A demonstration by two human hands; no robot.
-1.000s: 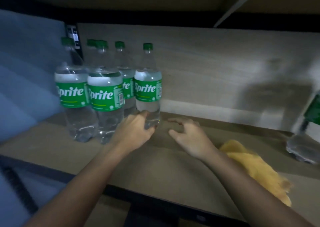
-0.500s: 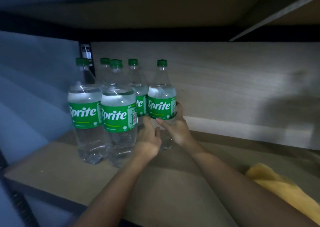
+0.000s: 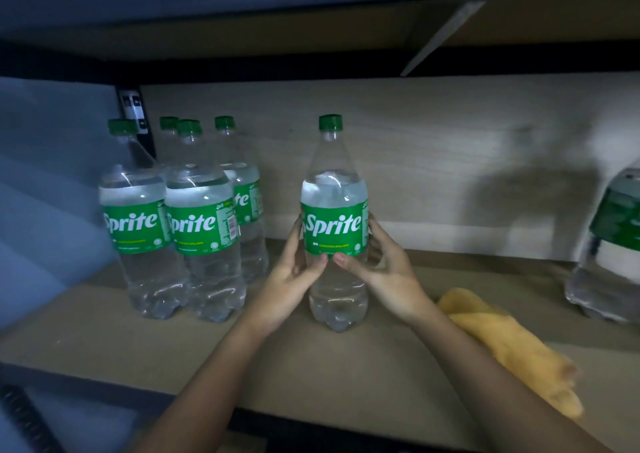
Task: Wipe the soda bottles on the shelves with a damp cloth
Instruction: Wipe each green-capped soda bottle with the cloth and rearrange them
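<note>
Now both my hands, left [image 3: 290,279] and right [image 3: 388,272], hold the Sprite bottle [image 3: 334,231] at its label, right of the bottle group [image 3: 180,220]. It feels full, heavy, slippery. My cloth [image 3: 509,348] lies right of it.

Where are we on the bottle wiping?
Early. Done: nothing visibly wiped. In hand: left hand and right hand grip one Sprite bottle, apart from the cluster of Sprite bottles. Left: the yellow cloth lies on the shelf, unheld, so wiping hasn't started on this bottle.
</note>
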